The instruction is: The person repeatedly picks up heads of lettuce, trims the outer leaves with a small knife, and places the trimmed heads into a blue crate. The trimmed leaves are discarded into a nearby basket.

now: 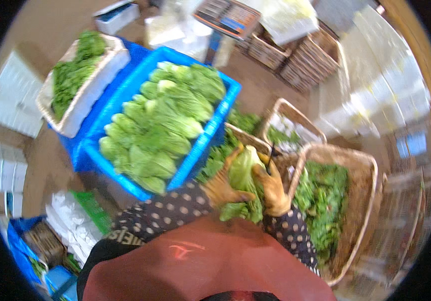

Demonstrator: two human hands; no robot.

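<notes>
Both my hands wear yellow-orange work gloves. A pale green head of leafy lettuce or cabbage (242, 169) is held between them, its whitish stem end pointing away from me. My left hand (221, 184) grips its left side, the thumb across the lower leaves. My right hand (271, 184) clasps the other side. A thin dark tool (270, 158), possibly a knife, sticks up at the right fingers; blur hides its shape. Left of my hands, a blue crate (199, 142) holds several rows of similar heads (155, 124).
On my right stands a brown basket (367, 210) with loose green leaves (326, 203). A smaller basket (294, 107) lies beyond my hands. At far left is a white crate of greens (87, 101). A scale (228, 17) and stacked baskets (311, 62) stand ahead, white foam boxes (392, 101) at right.
</notes>
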